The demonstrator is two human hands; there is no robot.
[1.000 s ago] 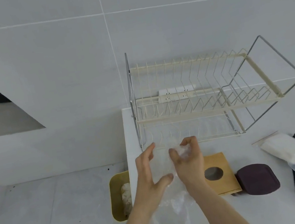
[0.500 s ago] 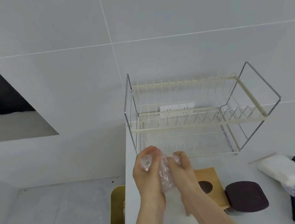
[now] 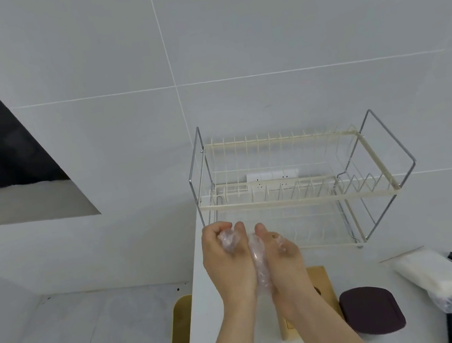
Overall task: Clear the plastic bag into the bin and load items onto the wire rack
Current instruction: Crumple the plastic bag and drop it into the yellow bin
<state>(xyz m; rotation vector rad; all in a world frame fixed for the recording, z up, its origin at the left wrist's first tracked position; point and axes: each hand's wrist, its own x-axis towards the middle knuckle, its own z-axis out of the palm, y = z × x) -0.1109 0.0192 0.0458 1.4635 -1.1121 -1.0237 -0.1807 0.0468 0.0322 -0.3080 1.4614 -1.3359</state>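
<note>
Clear plastic bag (image 3: pixel 257 259) mostly hidden between left hand (image 3: pixel 228 263) and right hand (image 3: pixel 282 257).

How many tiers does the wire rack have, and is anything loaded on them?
2. The wire rack has an upper tier at the top and a lower tier near the counter, behind both hands. Neither shows any item; the left hand hides a corner.

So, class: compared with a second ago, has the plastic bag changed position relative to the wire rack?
Yes. The plastic bag, then hanging loose below the wire rack, is now balled up between both hands, nearer its lower front edge.
</note>
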